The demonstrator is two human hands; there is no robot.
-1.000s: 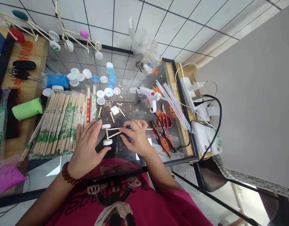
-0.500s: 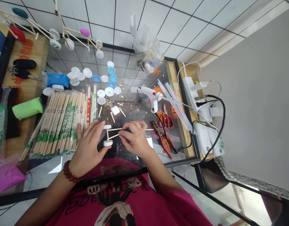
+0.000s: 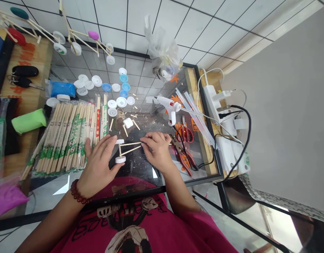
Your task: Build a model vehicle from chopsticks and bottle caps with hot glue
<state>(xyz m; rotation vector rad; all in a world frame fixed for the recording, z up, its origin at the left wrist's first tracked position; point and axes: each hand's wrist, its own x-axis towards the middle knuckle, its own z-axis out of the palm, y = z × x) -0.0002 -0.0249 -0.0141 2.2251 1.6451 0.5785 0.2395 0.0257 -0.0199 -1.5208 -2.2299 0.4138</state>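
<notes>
In front of me on the dark glass tabletop lies a small wooden stick frame (image 3: 130, 144). Its left end is a short crossbar with a white bottle cap (image 3: 120, 159) at one end and another white bottle cap (image 3: 120, 141) at the other. Two sticks run rightward from it and draw closer together. My right hand (image 3: 156, 149) pinches them near where they meet, hiding the joint. My left hand (image 3: 100, 165) is spread beside the capped end, index fingertip at the far cap and thumb near the closer one; contact is hard to tell. A white cap piece with stick legs (image 3: 128, 123) sits beyond.
Wrapped chopsticks (image 3: 64, 137) lie left. Behind are loose white and blue caps (image 3: 121, 102). To the right are a glue gun (image 3: 167, 105), pliers (image 3: 181, 154), red-handled scissors (image 3: 185, 133), clear glue sticks (image 3: 199, 116) and power strips (image 3: 212, 98) with cables. Finished stick models (image 3: 80, 35) stand at back left.
My right hand has slid a little to the right along the sticks, baring more of their length. My left hand and the capped end have stayed nearly in place.
</notes>
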